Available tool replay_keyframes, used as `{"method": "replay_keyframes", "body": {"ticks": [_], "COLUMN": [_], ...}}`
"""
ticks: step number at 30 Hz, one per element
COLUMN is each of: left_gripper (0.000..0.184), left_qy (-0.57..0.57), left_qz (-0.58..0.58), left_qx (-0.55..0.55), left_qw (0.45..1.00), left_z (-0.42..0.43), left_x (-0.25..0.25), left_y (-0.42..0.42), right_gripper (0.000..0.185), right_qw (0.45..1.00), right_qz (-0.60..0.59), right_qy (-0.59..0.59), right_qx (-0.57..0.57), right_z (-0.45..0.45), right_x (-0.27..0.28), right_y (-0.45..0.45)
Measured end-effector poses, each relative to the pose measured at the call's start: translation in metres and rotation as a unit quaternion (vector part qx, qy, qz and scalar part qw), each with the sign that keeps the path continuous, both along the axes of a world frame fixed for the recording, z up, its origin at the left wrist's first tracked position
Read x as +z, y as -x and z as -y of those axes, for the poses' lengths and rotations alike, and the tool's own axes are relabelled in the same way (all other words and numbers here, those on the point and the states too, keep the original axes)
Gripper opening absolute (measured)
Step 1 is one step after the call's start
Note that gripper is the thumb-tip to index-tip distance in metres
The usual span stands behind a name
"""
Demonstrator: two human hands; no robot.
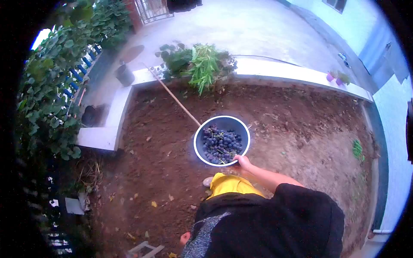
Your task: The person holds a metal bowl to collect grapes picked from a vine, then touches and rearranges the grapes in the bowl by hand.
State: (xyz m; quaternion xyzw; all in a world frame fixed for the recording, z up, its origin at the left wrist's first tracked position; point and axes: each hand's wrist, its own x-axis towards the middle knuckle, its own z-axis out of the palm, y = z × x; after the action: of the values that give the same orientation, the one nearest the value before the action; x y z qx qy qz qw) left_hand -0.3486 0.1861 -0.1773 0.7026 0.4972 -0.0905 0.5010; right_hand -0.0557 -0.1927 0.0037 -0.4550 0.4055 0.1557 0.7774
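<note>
A round bowl with a white rim holds bunches of dark purple grapes. My right hand grips the rim at its lower right, fingers wrapped over the edge. The bowl hangs in front of my yellow clothing, above the brown soil. Low in the view, by my left side, only a small part of my left hand shows; its fingers cannot be made out.
A long wooden pole runs from the low white wall toward the bowl. Cut green plants lie on that wall. Leafy vines cover a fence at left. Flower pots stand at right. A small frame lies at the bottom.
</note>
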Motion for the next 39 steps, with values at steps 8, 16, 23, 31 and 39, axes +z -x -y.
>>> {"method": "replay_keyframes", "body": {"ticks": [8, 16, 23, 31, 39], "left_gripper": [0.009, 0.008, 0.008, 0.015, 0.024], "left_qy": [-0.015, -0.025, -0.019, -0.045, -0.110], "left_qz": [-0.007, -0.023, -0.041, 0.023, 0.016], "left_qx": [0.035, 0.096, 0.121, 0.151, 0.191], "left_qw": [0.999, 0.995, 0.992, 0.987, 0.975], "left_z": [0.006, 0.028, 0.060, 0.094, 0.174], "left_x": [0.017, 0.023, 0.030, 0.057, 0.135], "left_y": [0.022, 0.070, 0.083, 0.063, 0.064], "right_gripper": [0.007, 0.008, 0.022, 0.011, 0.008], "right_qw": [0.999, 0.998, 0.988, 0.954, 0.959], "right_qz": [-0.004, -0.009, -0.016, -0.082, -0.004], "right_qy": [0.003, 0.013, 0.014, 0.062, 0.023], "right_qx": [0.035, 0.061, 0.152, 0.283, 0.284], "right_z": [0.003, 0.003, 0.019, 0.025, 0.033], "right_x": [-0.010, -0.002, -0.037, -0.038, -0.050], "right_y": [-0.001, -0.008, -0.018, -0.042, -0.052]}}
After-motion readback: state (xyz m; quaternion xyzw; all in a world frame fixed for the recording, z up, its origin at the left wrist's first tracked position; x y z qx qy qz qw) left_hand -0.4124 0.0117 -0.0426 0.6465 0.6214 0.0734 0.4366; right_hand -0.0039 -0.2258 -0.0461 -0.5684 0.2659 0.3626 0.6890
